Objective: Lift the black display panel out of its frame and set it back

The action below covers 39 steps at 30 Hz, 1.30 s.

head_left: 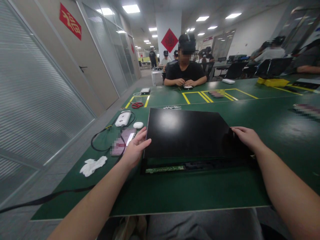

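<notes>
A black, glossy LCD panel (185, 135) lies before me over the green table. My left hand (137, 146) grips its left edge, thumb on the front face and fingers at the side. At the right edge, my right hand (246, 138) pinches the panel, with its fingertips partly hidden behind it. Along the panel's lower edge runs a narrow green circuit board (165, 169), next to a dark strip. Whether the panel's far edge touches the table I cannot tell.
Left of the panel are a white power bank (123, 118) with a black cable, a white earbud case (138, 125), a phone (123, 141) and crumpled tissue (93, 166). Red-handled scissors (137, 105) lie farther back. Across the table (190, 196) sits a person (185, 70) handling a small device.
</notes>
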Available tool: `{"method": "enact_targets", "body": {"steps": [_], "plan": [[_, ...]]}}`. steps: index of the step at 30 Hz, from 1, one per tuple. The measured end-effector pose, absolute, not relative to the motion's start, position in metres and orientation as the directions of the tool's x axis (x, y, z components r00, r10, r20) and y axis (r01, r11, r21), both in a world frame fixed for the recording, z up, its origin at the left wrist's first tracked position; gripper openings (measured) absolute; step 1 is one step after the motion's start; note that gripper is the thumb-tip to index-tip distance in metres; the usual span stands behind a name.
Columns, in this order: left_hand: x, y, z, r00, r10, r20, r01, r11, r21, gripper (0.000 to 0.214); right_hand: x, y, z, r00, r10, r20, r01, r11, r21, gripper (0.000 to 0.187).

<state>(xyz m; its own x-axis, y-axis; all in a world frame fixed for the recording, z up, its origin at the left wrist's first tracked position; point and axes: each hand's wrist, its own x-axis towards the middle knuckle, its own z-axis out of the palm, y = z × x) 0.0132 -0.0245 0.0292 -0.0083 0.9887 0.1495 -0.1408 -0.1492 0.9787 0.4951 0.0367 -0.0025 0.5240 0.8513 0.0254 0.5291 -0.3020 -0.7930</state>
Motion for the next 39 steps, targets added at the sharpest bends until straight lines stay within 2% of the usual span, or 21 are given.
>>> {"method": "enact_targets", "body": {"steps": [5, 11, 15, 19, 23, 25, 28, 30, 35, 39], "plan": [[0.014, -0.023, 0.028, -0.004, 0.988, 0.154, -0.146, -0.153, 0.977, 0.046, 0.497, 0.037, -0.006, 0.479, 0.877, -0.041, 0.334, -0.225, -0.915, 0.030], [0.015, -0.023, 0.028, 0.008, 0.984, 0.176, -0.162, -0.173, 0.972, 0.052, 0.496, 0.036, 0.003, 0.426, 0.899, -0.099, 0.051, -0.134, -0.990, 0.018], [0.016, -0.024, 0.026, -0.010, 0.996, 0.093, -0.217, -0.093, 0.972, 0.069, 0.493, 0.030, 0.015, 0.412, 0.908, -0.075, -0.145, -0.016, -0.989, 0.023], [0.016, -0.023, 0.028, -0.046, 0.997, 0.064, -0.257, -0.074, 0.964, 0.074, 0.483, 0.014, 0.031, 0.245, 0.969, -0.019, -0.327, 0.064, -0.943, 0.036], [0.014, -0.022, 0.034, -0.083, 0.992, 0.099, -0.261, -0.117, 0.958, 0.070, 0.474, -0.002, 0.044, 0.222, 0.974, -0.036, -0.313, 0.036, -0.949, 0.059], [0.014, -0.023, 0.036, -0.074, 0.995, 0.072, -0.288, -0.091, 0.953, 0.068, 0.472, -0.007, 0.048, 0.239, 0.970, -0.048, -0.279, 0.021, -0.960, 0.063], [0.014, -0.024, 0.039, -0.035, 0.999, -0.013, -0.322, 0.001, 0.947, 0.065, 0.473, -0.009, 0.049, 0.277, 0.955, -0.109, -0.258, -0.035, -0.965, 0.043], [0.013, -0.024, 0.040, -0.018, 0.998, -0.066, -0.333, 0.056, 0.941, 0.063, 0.473, -0.008, 0.047, 0.270, 0.942, -0.202, -0.271, -0.127, -0.954, 0.029], [0.008, -0.021, 0.034, -0.038, 0.995, -0.088, -0.348, 0.070, 0.935, 0.062, 0.461, -0.008, 0.045, 0.192, 0.890, -0.415, -0.302, -0.349, -0.887, 0.026], [0.009, -0.015, 0.028, -0.049, 0.998, -0.036, -0.267, 0.022, 0.964, 0.067, 0.459, -0.007, 0.050, 0.243, 0.922, -0.300, -0.316, -0.217, -0.924, 0.032]]}}
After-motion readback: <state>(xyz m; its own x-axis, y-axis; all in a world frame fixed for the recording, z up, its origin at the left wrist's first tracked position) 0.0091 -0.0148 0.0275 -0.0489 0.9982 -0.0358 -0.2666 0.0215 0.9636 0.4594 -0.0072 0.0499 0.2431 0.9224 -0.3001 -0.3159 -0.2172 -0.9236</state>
